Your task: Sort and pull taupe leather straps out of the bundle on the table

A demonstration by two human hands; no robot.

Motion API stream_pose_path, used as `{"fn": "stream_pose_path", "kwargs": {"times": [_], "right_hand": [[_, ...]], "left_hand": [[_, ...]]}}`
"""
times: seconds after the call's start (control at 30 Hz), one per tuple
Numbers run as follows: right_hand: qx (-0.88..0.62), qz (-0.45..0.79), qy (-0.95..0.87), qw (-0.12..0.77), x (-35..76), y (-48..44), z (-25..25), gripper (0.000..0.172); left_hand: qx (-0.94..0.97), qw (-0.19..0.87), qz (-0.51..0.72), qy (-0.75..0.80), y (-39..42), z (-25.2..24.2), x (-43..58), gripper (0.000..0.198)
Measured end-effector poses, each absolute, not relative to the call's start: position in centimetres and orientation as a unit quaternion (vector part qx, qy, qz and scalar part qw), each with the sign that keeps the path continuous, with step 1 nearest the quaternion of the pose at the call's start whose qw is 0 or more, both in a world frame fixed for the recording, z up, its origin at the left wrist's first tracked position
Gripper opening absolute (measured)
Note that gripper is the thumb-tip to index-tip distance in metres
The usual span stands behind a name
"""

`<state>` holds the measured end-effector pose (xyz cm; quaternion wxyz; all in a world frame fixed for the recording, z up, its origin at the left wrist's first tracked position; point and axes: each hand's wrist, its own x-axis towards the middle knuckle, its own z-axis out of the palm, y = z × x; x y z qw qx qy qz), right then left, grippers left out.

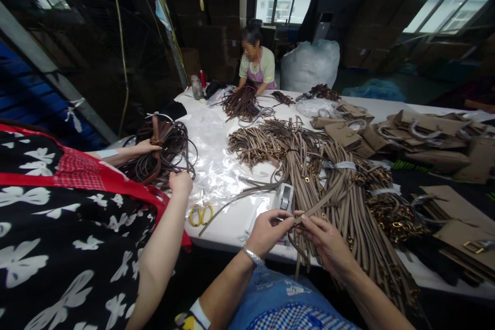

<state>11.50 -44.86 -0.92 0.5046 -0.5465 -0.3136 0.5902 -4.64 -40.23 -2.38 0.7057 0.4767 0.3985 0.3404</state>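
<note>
In front of my body, my left hand (269, 233) pinches a taupe strap (323, 203) between thumb and fingers. Close beside it, my right hand (327, 241) grips the same strap, thumb and fingertips pressed together. The part between my fingertips is too small to make out. Beyond my hands lies a big heap of similar straps with gold-coloured clasps (307, 178), some draped over the table's front edge. A grey metallic object (285, 198), its kind unclear, stands just behind my left hand.
Yellow-handled scissors (201, 215) lie left of my hands on the white table (232, 234). A co-worker at left handles dark brown straps (174, 147); a person opposite handles another dark bundle (243, 104). Clear plastic (209, 165) covers mid-table. Taupe bags (429, 129) are piled at right.
</note>
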Motion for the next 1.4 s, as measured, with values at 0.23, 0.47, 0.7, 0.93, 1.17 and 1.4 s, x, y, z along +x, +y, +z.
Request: {"fn": "stream_pose_path", "kwargs": {"times": [0.23, 0.47, 0.7, 0.93, 1.17, 1.4], "right_hand": [[-0.509, 0.619, -0.301, 0.517, 11.0, -44.5, 0.0, 0.03], [-0.549, 0.567, -0.337, 0.514, 10.6, -43.8, -0.1, 0.033], [-0.552, 0.56, -0.35, 0.51, 10.6, -43.4, -0.4, 0.034], [-0.555, 0.552, -0.339, 0.521, 10.9, -43.1, -0.8, 0.033], [-0.573, 0.52, -0.381, 0.506, 11.4, -42.9, -1.0, 0.031], [-0.571, 0.539, -0.365, 0.5, 12.1, -43.4, -0.4, 0.033]], "left_hand": [[0.491, 0.693, 0.363, 0.382, -39.7, -2.9, -5.0, 0.04], [0.501, 0.685, 0.362, 0.386, -39.2, -2.1, -5.1, 0.039], [0.519, 0.673, 0.355, 0.39, -38.7, -2.1, -4.9, 0.04], [0.526, 0.664, 0.355, 0.395, -38.3, -2.3, -4.9, 0.037], [0.515, 0.677, 0.349, 0.393, -38.2, -2.0, -4.3, 0.037], [0.53, 0.652, 0.357, 0.409, -38.1, -1.6, -4.2, 0.032]]}}
